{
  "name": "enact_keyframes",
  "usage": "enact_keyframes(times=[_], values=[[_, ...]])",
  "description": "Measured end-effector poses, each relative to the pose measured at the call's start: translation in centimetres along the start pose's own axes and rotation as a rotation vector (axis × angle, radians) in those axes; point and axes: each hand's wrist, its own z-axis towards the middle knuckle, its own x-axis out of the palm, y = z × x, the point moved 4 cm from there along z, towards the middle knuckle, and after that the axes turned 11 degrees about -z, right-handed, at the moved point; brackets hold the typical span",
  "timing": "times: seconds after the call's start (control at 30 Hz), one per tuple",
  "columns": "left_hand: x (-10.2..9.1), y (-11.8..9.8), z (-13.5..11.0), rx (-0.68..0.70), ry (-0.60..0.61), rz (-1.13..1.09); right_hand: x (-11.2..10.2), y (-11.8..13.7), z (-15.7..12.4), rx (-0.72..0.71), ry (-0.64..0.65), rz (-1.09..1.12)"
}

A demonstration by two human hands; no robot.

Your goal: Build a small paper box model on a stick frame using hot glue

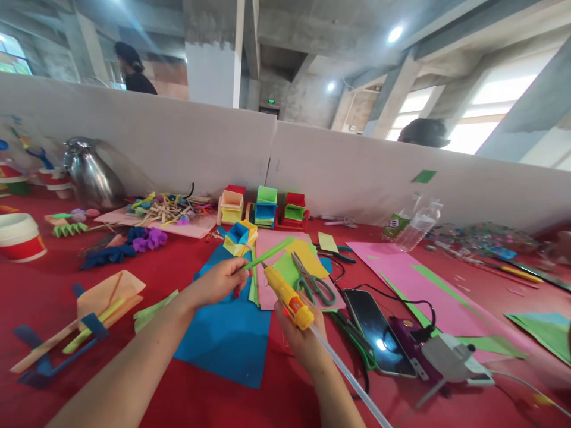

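My left hand [225,280] pinches one end of a narrow green paper strip [272,252], which points away to the right. A yellow hot glue gun [285,294] is gripped in my right hand [301,333], its nozzle close to the strip near my left fingers; I cannot tell whether it touches. A long clear glue stick [348,377] sticks out of its back end. Just beyond my left hand sits a yellow and blue folded paper box [239,238]. Green-handled scissors [314,282] lie on pink, yellow and green paper, and a blue sheet [227,345] lies under my hands.
Small paper boxes [266,208] stand at the back by a white partition [178,137]. To the right lie a phone [379,333], a purple power strip [408,342] with cords, and plastic bottles [419,226]. A steel jug [93,175] and paper cup [20,238] are left.
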Motion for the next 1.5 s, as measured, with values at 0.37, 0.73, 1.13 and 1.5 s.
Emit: enact_keyframes(times=[0.37,0.73,1.13,1.5], values=[[0.0,-0.1,-0.1,-0.006,0.024,0.046,0.1,0.1,-0.1,0.027,-0.033,0.012],[0.2,-0.5,-0.2,-0.012,0.034,0.050,-0.3,-0.5,-0.2,0.021,-0.168,-0.043],[0.2,-0.2,-0.2,-0.018,0.063,0.078,-0.7,-1.8,-0.2,0.084,-0.102,-0.055],[0.1,0.1,-0.2,-0.012,0.089,0.086,-1.5,-1.9,0.1,0.157,-0.161,-0.074]])
